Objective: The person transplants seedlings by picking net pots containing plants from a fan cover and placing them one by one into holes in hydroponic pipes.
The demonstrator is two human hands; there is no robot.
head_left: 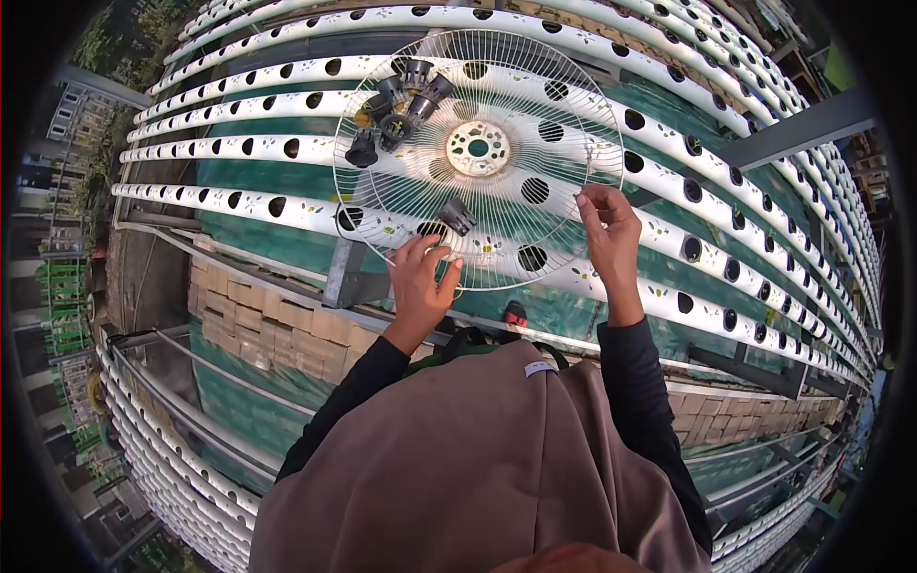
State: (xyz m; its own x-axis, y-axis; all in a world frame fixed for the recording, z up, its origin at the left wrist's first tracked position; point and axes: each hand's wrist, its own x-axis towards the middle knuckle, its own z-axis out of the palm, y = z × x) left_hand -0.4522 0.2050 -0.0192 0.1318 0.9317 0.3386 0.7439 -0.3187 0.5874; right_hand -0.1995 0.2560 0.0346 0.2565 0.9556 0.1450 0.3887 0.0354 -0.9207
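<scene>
A round wire fan guard [479, 122] rests over the white pipes in front of me, its pale slotted hub near the middle. Several black net pots [395, 129] cluster on its far left part. A single black net pot [457, 217] lies tipped on the near wires. Just short of that pot, my left hand [420, 285] is at the guard's near rim, thumb and fingers apart, with nothing visible between them. My right hand [611, 234] has its fingertips pinched at the guard's right rim.
Rows of white pipes [659, 229] with round holes run across the view, with green sheeting [258, 181] below. Grey metal beams [802, 129] cross at the right. Stacked tan blocks [272, 315] line the near left. A red and black shoe [515, 314] shows beneath me.
</scene>
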